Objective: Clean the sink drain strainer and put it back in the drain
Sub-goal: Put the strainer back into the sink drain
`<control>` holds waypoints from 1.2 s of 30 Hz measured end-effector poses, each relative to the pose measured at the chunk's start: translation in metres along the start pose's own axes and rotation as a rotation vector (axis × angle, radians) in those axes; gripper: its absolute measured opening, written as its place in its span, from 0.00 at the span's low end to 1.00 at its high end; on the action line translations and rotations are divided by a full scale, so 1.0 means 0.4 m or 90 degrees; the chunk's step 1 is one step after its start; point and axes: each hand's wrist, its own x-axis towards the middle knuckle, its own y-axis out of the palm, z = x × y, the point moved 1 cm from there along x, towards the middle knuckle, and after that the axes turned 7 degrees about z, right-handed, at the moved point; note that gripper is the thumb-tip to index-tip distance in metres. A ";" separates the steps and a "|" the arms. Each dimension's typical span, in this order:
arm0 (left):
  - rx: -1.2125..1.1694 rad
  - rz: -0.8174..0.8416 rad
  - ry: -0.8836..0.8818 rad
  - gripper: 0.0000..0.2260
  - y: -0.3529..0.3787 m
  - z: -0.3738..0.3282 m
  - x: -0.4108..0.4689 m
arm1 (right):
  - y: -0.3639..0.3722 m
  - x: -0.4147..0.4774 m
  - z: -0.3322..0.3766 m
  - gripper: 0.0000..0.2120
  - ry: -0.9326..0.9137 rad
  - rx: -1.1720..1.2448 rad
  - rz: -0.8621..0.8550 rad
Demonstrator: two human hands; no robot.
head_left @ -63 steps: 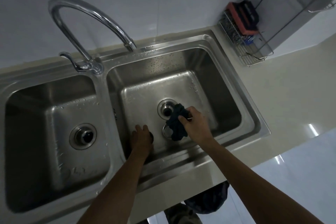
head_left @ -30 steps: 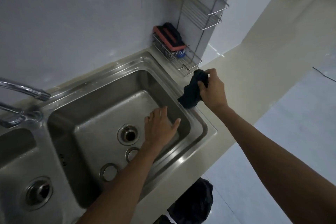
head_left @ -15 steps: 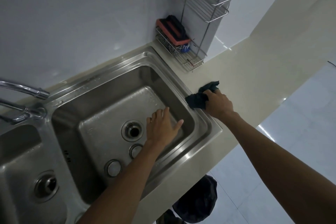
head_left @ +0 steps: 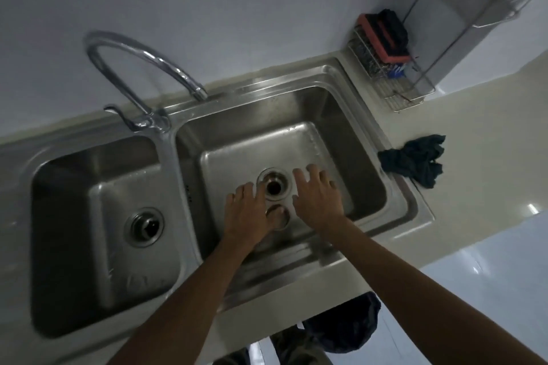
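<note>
Both hands are down in the right basin [head_left: 341, 127] of the double sink [head_left: 415, 218], palms facing down and fingers spread. The left hand [head_left: 247, 212] rests flat just left of the open drain [head_left: 273, 185]. Its fingers are straight and its thumb lies across the near half of the strainer [head_left: 281, 218], a round metal piece on the basin floor just in front of the drain hole. It touches the piece but does not grip it. The right hand [head_left: 318, 198] is released too, with loose, splayed fingers just right of the drain, holding nothing; whether it touches the steel I cannot tell.

A crumpled dark cloth [head_left: 415, 160] lies on the counter [head_left: 489, 142], against the sink's right rim. At the counter's back right corner stands a wire rack [head_left: 397, 92] holding a red-and-black scrubber [head_left: 385, 35]. The curved faucet [head_left: 142, 68] rises from the sink's back edge, between the two basins. The left basin [head_left: 74, 216] has its own drain fitting [head_left: 144, 227] in place.
</note>
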 end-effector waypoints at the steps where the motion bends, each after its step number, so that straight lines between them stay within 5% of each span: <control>1: 0.005 0.008 -0.011 0.35 0.008 0.028 -0.012 | 0.022 0.007 0.024 0.30 -0.008 -0.002 0.021; 14: 0.037 0.010 0.020 0.33 0.083 0.213 -0.140 | 0.270 0.110 0.146 0.33 -0.045 -0.082 0.334; 24: 0.021 -0.079 0.092 0.30 0.101 0.236 -0.136 | 0.266 0.172 0.137 0.29 0.008 -0.043 0.267; 29: 0.007 -0.081 0.084 0.31 0.104 0.238 -0.135 | 0.214 0.258 0.111 0.41 0.017 -0.011 0.197; 36: 0.013 -0.086 0.084 0.32 0.100 0.237 -0.134 | 0.217 0.315 0.102 0.37 -0.030 0.005 0.197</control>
